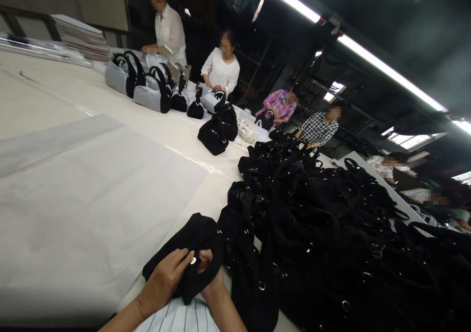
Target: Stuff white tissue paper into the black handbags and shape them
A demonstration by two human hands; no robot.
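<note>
**Q:** Where is the black bag (pixel 191 236)?
**A:** At the near table edge, just beside the pile of black bags (pixel 331 224) and to the right of the white paper sheet (pixel 91 199).

**Q:** Orientation?
**A:** It is crumpled. The long axis runs diagonally from near-left to far-right, toward the pile. I cannot tell which end is the opening.

**Q:** Hand state?
**A:** The left hand (pixel 165 278) grips the fabric with its fingers curled. The right hand (pixel 210 269), partly covered by the bag, pinches the fabric beside a small metal fitting (pixel 193 260).

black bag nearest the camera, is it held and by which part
Yes: left hand and right hand grip the black bag at its near edge, by a metal stud.
</note>
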